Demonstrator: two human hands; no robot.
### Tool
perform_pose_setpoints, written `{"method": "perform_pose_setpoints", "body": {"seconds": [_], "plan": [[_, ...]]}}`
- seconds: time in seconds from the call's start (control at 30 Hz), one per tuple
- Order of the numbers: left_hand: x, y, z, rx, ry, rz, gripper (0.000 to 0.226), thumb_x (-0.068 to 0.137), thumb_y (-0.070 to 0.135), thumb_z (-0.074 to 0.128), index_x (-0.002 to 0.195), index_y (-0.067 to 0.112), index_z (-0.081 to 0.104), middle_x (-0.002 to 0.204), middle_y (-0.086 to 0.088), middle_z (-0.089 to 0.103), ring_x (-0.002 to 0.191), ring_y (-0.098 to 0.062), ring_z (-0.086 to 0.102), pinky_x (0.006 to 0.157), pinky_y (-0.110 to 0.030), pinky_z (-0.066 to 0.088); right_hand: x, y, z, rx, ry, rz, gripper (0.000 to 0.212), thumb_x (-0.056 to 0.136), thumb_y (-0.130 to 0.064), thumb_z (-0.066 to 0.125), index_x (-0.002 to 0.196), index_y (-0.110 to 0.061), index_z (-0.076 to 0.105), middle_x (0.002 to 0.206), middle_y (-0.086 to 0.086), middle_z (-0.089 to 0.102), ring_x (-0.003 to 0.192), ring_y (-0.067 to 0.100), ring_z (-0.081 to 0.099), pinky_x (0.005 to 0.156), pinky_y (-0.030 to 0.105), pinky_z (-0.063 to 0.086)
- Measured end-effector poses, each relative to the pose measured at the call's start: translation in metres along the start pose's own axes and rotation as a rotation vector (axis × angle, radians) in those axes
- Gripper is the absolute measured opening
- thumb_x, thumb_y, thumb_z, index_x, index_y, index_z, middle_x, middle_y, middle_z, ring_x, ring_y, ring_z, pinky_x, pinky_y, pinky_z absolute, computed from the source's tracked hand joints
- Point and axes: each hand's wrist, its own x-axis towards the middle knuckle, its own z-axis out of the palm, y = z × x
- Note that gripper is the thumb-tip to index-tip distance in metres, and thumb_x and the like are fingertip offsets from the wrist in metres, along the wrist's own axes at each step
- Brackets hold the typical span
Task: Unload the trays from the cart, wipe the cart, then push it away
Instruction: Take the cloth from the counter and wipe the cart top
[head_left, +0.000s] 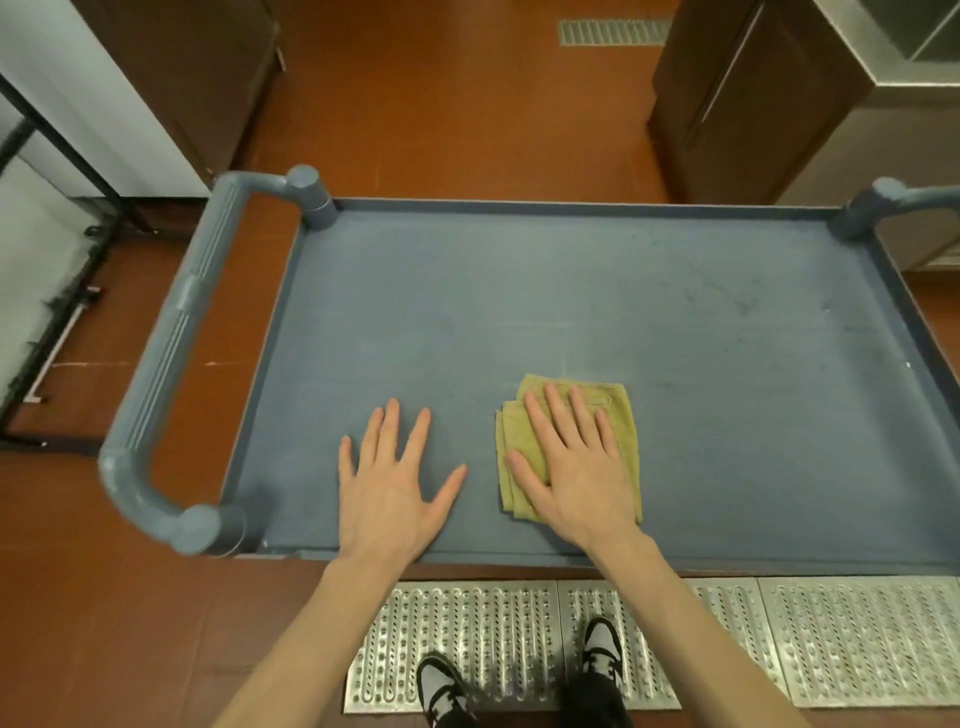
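Near the front edge of the blue cart, the right hand presses flat, fingers straight, on a folded yellow cloth; the left hand rests beside it, fingers spread, on the bare deck.

bare forearms, no sleeves in view; black-and-white sneakers with dark laces; dark trouser leg above right shoe.
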Motion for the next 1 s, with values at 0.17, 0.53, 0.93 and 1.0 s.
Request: {"method": "perform_pose_setpoints", "body": {"seconds": [0.17,0.53,0.93,1.0], "plan": [[0.0,-0.006,-0.005,-0.027,0.018,0.017,0.064,0.098,0.052,0.038,0.155,0.023,0.044,0.165,-0.011,0.035,0.153,-0.027,0.032,0.12,-0.055,0.032,0.013,-0.07,0.016,0.03,-0.009,-0.118,0.068,0.105,-0.059,0.03,0.164,-0.028,0.021,0.173,-0.004,0.011,0.161,0.02,0.003,0.129,0.046,0.007],[0.004,-0.049,-0.013,0.094,0.023,0.066,0.056,0.103,0.044,0.037,0.152,0.02,0.047,0.161,-0.004,0.043,0.149,-0.026,0.04,0.121,-0.058,0.024,0.016,-0.039,0.012,0.013,0.042,0.025,0.062,0.105,-0.055,0.03,0.163,-0.033,0.025,0.172,-0.004,0.018,0.16,0.019,0.012,0.128,0.044,0.014],[0.003,-0.07,-0.022,-0.013,-0.05,-0.17,0.058,0.104,0.038,0.039,0.158,0.017,0.037,0.165,-0.02,0.031,0.153,-0.042,0.027,0.119,-0.053,0.034,0.022,-0.019,-0.002,0.005,-0.014,0.097,0.063,0.105,-0.057,0.018,0.165,-0.036,0.013,0.173,-0.009,0.006,0.16,0.018,0.0,0.129,0.043,0.006],[0.003,-0.071,-0.024,-0.046,-0.037,-0.169,0.058,0.101,0.034,0.037,0.156,0.016,0.041,0.163,-0.02,0.035,0.151,-0.042,0.03,0.116,-0.051,0.039,0.026,-0.045,0.004,0.012,-0.025,0.016,0.061,0.106,-0.054,0.021,0.164,-0.036,0.014,0.172,-0.009,0.007,0.16,0.017,-0.001,0.129,0.043,0.006]]}}
